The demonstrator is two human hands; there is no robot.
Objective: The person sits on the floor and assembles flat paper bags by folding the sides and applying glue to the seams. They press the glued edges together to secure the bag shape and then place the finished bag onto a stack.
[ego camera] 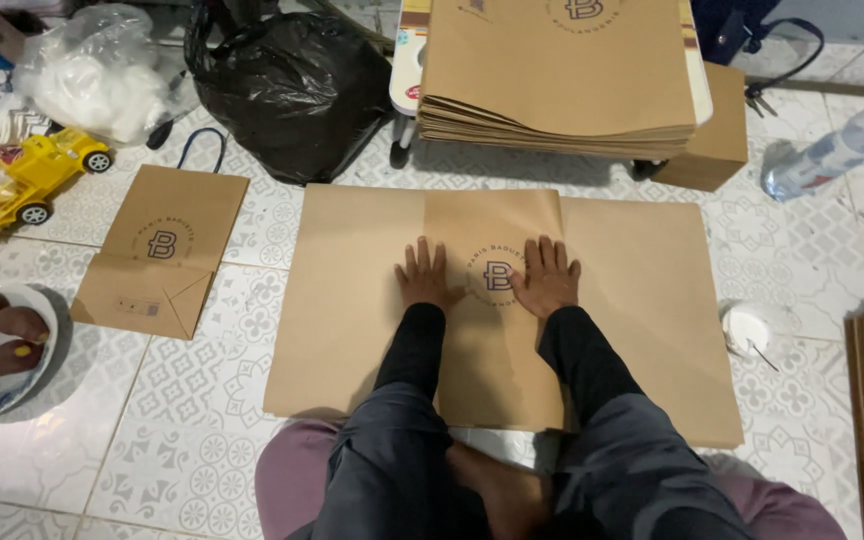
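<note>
Left hand [424, 275] and right hand [546, 277] are both flat, palms down, fingers spread and pointing away from me, gripping nothing, just pressing on the brown paper sheet [352, 300] laid on the tiled floor [182, 440]. From my view the sheet is directly under both hands, not off to a side. Its long axis runs left to right across the frame, and the hands sit on the folded-in middle strip [497, 355], which runs the other way, from my knees out toward the far edge. The round printed logo [497, 272] is between the two hands, right hand touching its edge, left hand just beside it. So neither hand is really nearer; they're about level, one on each side of the centre line.

The flaps either side stretch well out past each hand, the right one reaching near a small white cup [747, 328].

Other stuff around: a finished paper bag [167, 245] lying flat to the left, well apart from the sheet, a stack of unfolded sheets [562, 75] just beyond the far edge, a black plastic bag [287, 80], a yellow toy truck [27, 180], a water bottle [832, 150] far right.
</note>
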